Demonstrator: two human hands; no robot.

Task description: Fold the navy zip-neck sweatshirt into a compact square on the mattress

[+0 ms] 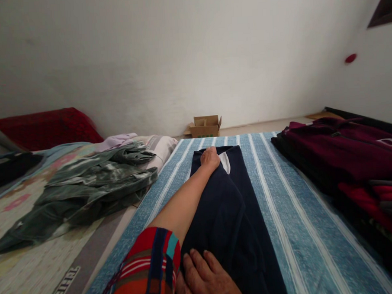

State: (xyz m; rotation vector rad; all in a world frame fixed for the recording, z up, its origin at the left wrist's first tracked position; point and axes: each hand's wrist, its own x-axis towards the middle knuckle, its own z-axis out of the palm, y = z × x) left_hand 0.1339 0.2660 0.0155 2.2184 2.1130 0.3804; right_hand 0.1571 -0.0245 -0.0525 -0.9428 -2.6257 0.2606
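A dark navy garment [218,206], folded into a long narrow strip, lies on a blue cloth with white stripes [279,195]. A light grey patch [225,162] shows near its far end. My left hand [210,158] reaches out to that far end, fingers curled closed on the garment near its edge. Close to me, my right hand [208,278] rests palm down on the near part of the garment, its fingers stretched out. The garment's near end is cut off by the frame.
On the left, a crumpled grey-green garment [87,195] lies on a patterned bedspread [13,276], with a lilac cloth [116,142] behind it. Maroon and black clothes [339,149] are piled at the right. An open cardboard box [204,126] stands beyond, near the wall.
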